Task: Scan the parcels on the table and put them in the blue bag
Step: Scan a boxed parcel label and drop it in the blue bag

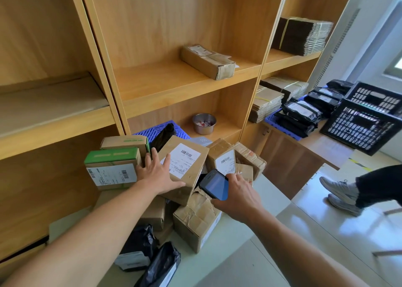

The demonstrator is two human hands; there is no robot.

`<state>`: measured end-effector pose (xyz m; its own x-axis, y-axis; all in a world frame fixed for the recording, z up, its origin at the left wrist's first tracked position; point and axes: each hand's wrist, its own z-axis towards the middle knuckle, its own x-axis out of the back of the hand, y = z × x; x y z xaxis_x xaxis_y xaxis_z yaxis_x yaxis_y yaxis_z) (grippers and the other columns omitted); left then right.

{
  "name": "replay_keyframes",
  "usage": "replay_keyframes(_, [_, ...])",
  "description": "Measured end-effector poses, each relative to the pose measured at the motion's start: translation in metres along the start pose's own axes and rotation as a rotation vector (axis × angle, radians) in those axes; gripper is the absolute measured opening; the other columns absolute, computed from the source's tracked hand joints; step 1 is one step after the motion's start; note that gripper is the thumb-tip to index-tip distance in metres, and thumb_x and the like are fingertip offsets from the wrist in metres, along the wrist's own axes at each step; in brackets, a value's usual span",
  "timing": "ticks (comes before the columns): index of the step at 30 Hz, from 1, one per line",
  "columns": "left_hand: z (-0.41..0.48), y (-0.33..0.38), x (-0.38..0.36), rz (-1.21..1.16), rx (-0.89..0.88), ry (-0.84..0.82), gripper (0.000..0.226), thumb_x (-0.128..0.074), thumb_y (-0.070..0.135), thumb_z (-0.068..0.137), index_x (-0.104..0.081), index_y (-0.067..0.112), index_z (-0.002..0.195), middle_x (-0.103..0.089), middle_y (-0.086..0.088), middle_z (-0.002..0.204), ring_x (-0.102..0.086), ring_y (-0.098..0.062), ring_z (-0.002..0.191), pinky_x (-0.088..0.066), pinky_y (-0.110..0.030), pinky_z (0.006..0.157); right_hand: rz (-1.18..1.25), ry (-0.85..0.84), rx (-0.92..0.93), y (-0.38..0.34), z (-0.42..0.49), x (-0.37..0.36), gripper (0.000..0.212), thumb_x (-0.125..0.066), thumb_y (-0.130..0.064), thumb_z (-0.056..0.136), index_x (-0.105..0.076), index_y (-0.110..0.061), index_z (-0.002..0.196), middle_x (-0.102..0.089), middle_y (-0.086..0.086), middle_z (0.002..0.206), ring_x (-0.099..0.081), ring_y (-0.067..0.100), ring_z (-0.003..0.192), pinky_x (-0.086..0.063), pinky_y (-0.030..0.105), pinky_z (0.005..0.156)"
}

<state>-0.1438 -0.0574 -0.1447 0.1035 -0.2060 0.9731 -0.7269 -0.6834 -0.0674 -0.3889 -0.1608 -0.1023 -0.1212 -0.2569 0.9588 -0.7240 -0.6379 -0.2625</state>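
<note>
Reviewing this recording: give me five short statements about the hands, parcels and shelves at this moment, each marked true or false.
1. The right hand holds a black handheld scanner with a blue screen. True.
2. The left hand rests on a brown cardboard box with a white barcode label. True.
3. The round metal bowl sits on the topmost shelf. False: it sits on a lower shelf, behind the parcel pile.
4. The long cardboard box on the shelf stands upright. False: it lies flat.
5. Black plastic crates stand at the right. True.
</note>
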Motion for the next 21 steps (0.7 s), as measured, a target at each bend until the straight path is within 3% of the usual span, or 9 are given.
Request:
replay_keyframes(3, [0.002,-0.002,-0.002,0.082,-0.051,-0.010,0.136,-0.053,0.097,0.063,0.017,0.031,0.159,0.022,-0.026,0.164,0.002,-0.046,0.154,-0.016,-0.060,0.121,0.005,-0.003,0.010,-0.001,0.002,-0.001,0.071,-0.070,-0.067,0.075,-0.043,-0.026,0.127,-0.048,-0.005,0.111,-0.046,0.016,0.096,-0.044,0.029,0.068])
replay_keyframes(6, [0.001,-0.007,-0.008,0.061,-0.049,-0.038,0.133,-0.073,0.076,0.071,0.016,0.031,0.159,0.018,-0.031,0.163,-0.020,-0.048,0.148,-0.034,-0.054,0.114,0.015,-0.013,0.015,0.002,0.003,-0.003,0.071,-0.069,-0.068,0.075,-0.043,-0.027,0.127,-0.047,-0.005,0.111,-0.046,0.016,0.096,-0.046,0.029,0.068])
replay_keyframes(9, [0.001,-0.013,-0.016,-0.004,-0.021,-0.023,0.126,-0.079,0.059,0.078,0.014,0.032,0.160,0.002,-0.030,0.163,-0.028,-0.046,0.145,-0.042,-0.051,0.108,0.034,-0.029,0.007,0.005,0.005,-0.006,0.072,-0.069,-0.067,0.074,-0.042,-0.027,0.127,-0.048,-0.006,0.112,-0.047,0.015,0.098,-0.052,0.031,0.071])
replay_keyframes(13, [0.002,-0.020,-0.020,-0.021,-0.036,0.066,0.115,-0.075,0.060,0.081,0.001,0.026,0.160,-0.033,-0.019,0.143,-0.041,-0.036,0.132,-0.045,-0.049,0.101,0.036,-0.033,0.013,0.008,0.004,-0.009,0.076,-0.070,-0.067,0.075,-0.041,-0.026,0.132,-0.049,-0.005,0.115,-0.048,0.015,0.099,-0.053,0.031,0.075])
replay_keyframes(21, [-0.006,-0.019,-0.020,-0.010,-0.119,0.201,0.103,-0.068,0.062,0.086,-0.008,0.021,0.159,-0.037,-0.015,0.136,-0.045,-0.033,0.123,-0.047,-0.044,0.096,0.040,-0.027,0.015,0.008,0.010,-0.010,0.075,-0.072,-0.068,0.072,-0.042,-0.028,0.128,-0.048,-0.006,0.111,-0.050,0.015,0.097,-0.057,0.035,0.076])
